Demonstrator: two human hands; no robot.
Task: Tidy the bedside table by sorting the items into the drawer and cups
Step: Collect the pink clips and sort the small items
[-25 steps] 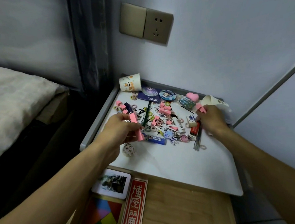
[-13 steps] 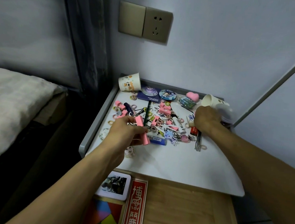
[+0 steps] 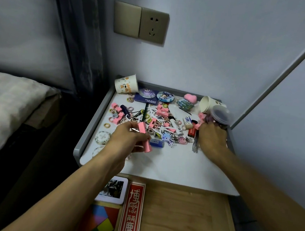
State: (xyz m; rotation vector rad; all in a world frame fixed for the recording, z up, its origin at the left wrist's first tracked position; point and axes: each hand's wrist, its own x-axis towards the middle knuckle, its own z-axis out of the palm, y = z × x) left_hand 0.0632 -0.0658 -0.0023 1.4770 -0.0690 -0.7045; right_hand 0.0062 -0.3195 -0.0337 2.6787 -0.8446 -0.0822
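Right hand [image 3: 212, 138] drawn back slightly from tipped cup [image 3: 208, 104], 2 o'clock on table [image 3: 162, 167]; fingers curled, contents hidden. Left hand [image 3: 127, 140] pinches two pink clips [image 3: 141, 128] near centre. Step: gathering clips. Next, likely: drop them into a cup.

Pink clips [image 3: 162, 111] litter the tabletop [image 3: 162, 163] between printed cup [image 3: 126, 86] and toppled white cup [image 3: 211, 103].

dim, bluish indoor light with soft shadows, slight motion blur, grainy dark corners, and wide-angle bending at edges.
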